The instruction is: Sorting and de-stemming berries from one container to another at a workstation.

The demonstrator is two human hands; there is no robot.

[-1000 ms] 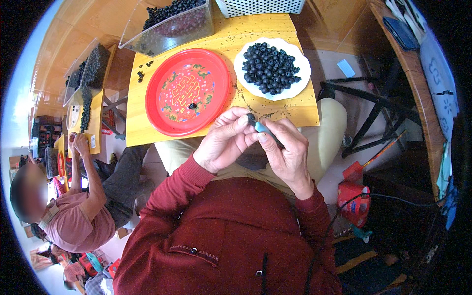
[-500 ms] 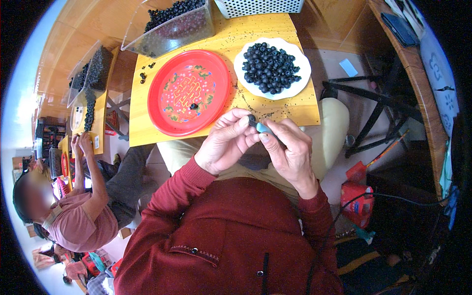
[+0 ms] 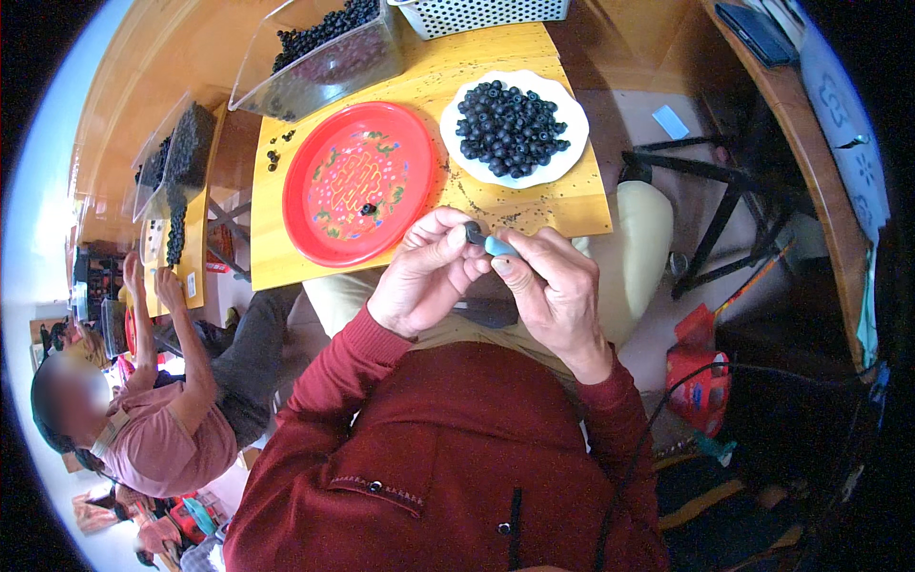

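Close together, left hand point(image 3: 424, 272) fingers pinching dark berry point(image 3: 473, 232), right hand point(image 3: 553, 286) gripping light-blue tool point(image 3: 499, 246)

my left hand point(image 3: 429, 272) pinches a small dark thing point(image 3: 473, 232), too small to tell what kind. the light blue tool point(image 3: 500, 247) in my right hand point(image 3: 553, 291) shows only its end; my fingers hide the rest. the clear tub of dark berries point(image 3: 324, 52) and the white perforated basket point(image 3: 481, 13) are cut off by the top edge. the specks on the table point(image 3: 496, 200) are too fine to name. the other person's face is blurred.
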